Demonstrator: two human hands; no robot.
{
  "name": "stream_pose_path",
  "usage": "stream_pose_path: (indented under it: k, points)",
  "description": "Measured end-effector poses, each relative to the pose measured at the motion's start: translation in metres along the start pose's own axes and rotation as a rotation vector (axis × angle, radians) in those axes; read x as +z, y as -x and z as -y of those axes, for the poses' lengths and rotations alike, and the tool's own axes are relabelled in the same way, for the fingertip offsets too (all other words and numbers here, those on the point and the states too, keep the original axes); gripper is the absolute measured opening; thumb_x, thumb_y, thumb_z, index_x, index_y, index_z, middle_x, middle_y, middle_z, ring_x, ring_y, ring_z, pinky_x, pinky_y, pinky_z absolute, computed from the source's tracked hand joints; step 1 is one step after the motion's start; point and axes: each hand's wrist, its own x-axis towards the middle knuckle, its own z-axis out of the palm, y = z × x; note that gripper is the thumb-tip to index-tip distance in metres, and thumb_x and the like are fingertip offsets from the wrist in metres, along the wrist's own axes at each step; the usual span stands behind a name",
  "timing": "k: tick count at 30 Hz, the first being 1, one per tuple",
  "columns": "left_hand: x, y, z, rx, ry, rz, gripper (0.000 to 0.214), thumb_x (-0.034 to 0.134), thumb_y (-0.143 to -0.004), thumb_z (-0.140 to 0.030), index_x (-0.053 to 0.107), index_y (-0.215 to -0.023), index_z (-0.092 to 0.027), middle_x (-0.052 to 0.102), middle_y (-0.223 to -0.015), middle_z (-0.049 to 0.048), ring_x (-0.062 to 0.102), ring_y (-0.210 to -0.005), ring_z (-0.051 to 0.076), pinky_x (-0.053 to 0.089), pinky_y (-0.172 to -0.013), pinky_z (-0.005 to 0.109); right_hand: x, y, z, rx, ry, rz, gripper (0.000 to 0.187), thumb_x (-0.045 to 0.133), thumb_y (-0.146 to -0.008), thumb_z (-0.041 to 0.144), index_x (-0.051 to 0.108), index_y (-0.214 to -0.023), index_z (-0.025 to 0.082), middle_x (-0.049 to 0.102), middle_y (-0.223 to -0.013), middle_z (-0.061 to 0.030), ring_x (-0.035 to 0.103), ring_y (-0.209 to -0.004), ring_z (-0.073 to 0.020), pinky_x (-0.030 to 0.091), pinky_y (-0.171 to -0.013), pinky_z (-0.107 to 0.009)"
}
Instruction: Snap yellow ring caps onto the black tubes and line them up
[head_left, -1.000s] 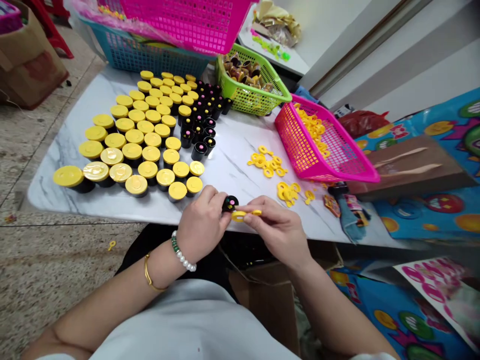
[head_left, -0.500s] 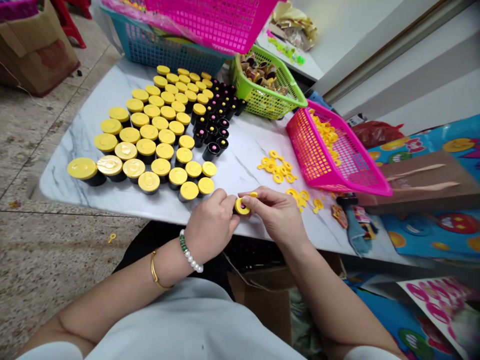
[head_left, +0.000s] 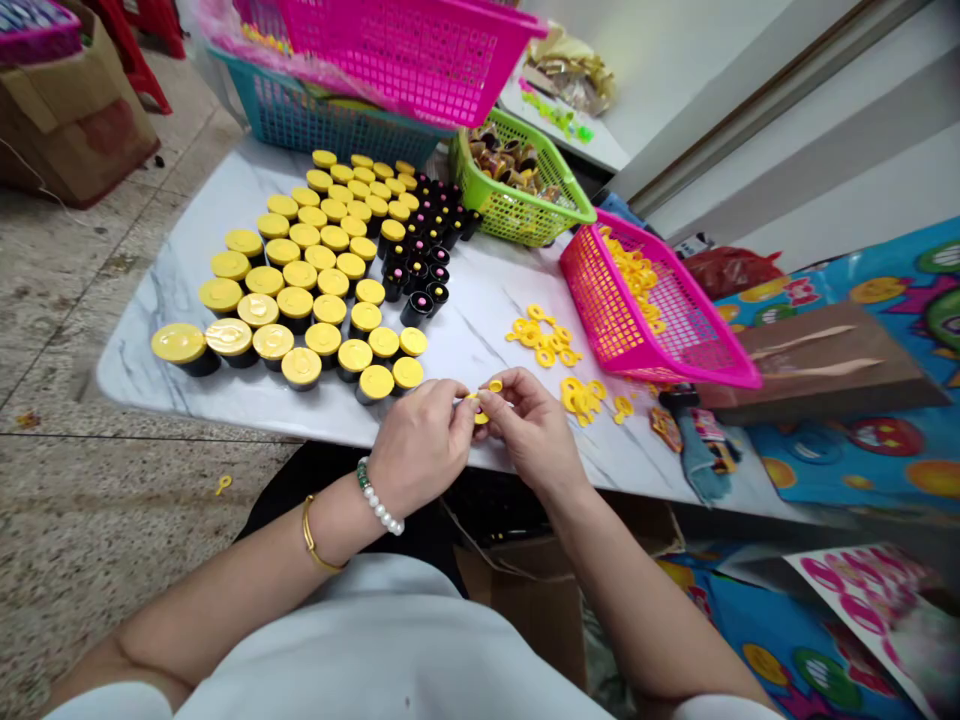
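Observation:
My left hand [head_left: 424,440] is closed around a small black cup, mostly hidden behind the fingers. On its top sits a yellow ring cap [head_left: 481,417], with a small flap [head_left: 495,386] sticking up beside it. My right hand [head_left: 536,430] pinches this cap, its thumb pressing on the ring. Both hands meet just over the front edge of the white marbled table [head_left: 480,300]. To the left stand rows of black cups with yellow lids [head_left: 300,275]. Behind them are black cups without lids [head_left: 417,307], with pink or yellow bits inside.
Loose yellow ring caps [head_left: 546,338] lie right of my hands. Beyond stands a pink basket [head_left: 660,345] of such caps, then a green basket [head_left: 517,212] of brownish pieces. A pink basket [head_left: 420,60] rests on a blue one [head_left: 322,110]. One yellow cap [head_left: 223,484] lies on the floor.
My left fingers and thumb have shifted up to the ring cap, and my right thumb now presses on it. The view has moved slightly; the table items stay put.

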Motion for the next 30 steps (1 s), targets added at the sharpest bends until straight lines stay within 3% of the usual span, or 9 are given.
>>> stream_pose_path:
  k: [10,13,15,20,22,27,30]
  points:
    - [0.0,-0.01,-0.007,-0.158,-0.139,0.077,0.021,0.048,-0.093,-0.02,0.057,-0.075,-0.016,0.059,-0.064,0.0012,0.058,-0.064,0.016,0.043,-0.063,0.027,0.001,-0.007,0.0,0.065,-0.062,0.083,0.04,0.079,-0.07,0.048,0.05,-0.079,0.022,0.061,-0.061,0.007,0.057,-0.043,-0.0087,0.048,-0.043,-0.019]
    - [0.004,-0.001,-0.005,-0.082,-0.154,0.018,0.014,0.05,-0.095,-0.025,0.058,-0.096,-0.014,0.063,-0.084,0.0055,0.061,-0.076,0.018,0.047,-0.067,0.028,0.001,-0.006,-0.004,0.033,-0.109,0.016,0.04,0.082,-0.067,0.046,0.051,-0.076,0.022,0.063,-0.064,0.0059,0.058,-0.048,-0.0091,0.051,-0.047,-0.021]
    - [0.007,0.007,-0.003,0.009,-0.19,-0.012,0.024,0.056,-0.093,-0.033,0.055,-0.108,-0.015,0.06,-0.101,0.0089,0.062,-0.082,0.019,0.049,-0.068,0.029,-0.001,-0.005,-0.007,-0.012,-0.136,-0.004,0.037,0.083,-0.067,0.042,0.053,-0.074,0.021,0.066,-0.067,0.0043,0.061,-0.056,-0.0101,0.052,-0.053,-0.021]
    - [0.008,0.014,-0.002,0.04,-0.258,0.035,0.023,0.06,-0.092,-0.034,0.057,-0.105,-0.015,0.054,-0.108,0.0092,0.06,-0.084,0.019,0.05,-0.069,0.028,-0.017,-0.007,-0.008,0.053,-0.186,0.073,0.033,0.078,-0.072,0.05,0.064,-0.076,0.02,0.07,-0.074,-0.0018,0.065,-0.067,-0.0151,0.056,-0.058,-0.027]
    - [0.007,0.013,-0.002,0.044,-0.247,0.055,0.021,0.059,-0.092,-0.031,0.058,-0.104,-0.015,0.054,-0.106,0.0088,0.06,-0.085,0.019,0.051,-0.07,0.029,-0.026,-0.016,-0.001,0.128,-0.175,0.157,0.036,0.078,-0.07,0.052,0.064,-0.075,0.019,0.069,-0.071,-0.0021,0.065,-0.065,-0.0147,0.056,-0.059,-0.027]
    - [0.008,0.011,0.0,0.059,-0.222,0.066,0.016,0.059,-0.091,-0.029,0.061,-0.099,-0.015,0.056,-0.099,0.0068,0.059,-0.081,0.018,0.051,-0.069,0.028,-0.035,-0.039,0.031,0.301,0.143,0.572,0.035,0.087,-0.065,0.037,0.061,-0.076,0.016,0.067,-0.065,0.0003,0.062,-0.058,-0.0088,0.05,-0.056,-0.018]
    - [0.011,0.011,0.002,0.084,-0.228,0.027,0.017,0.058,-0.092,-0.032,0.062,-0.098,-0.016,0.057,-0.092,0.0054,0.059,-0.075,0.017,0.05,-0.064,0.028,-0.033,-0.041,0.04,0.346,0.229,0.642,0.037,0.082,-0.071,0.04,0.055,-0.083,0.018,0.067,-0.064,0.002,0.064,-0.056,-0.0101,0.051,-0.054,-0.019]
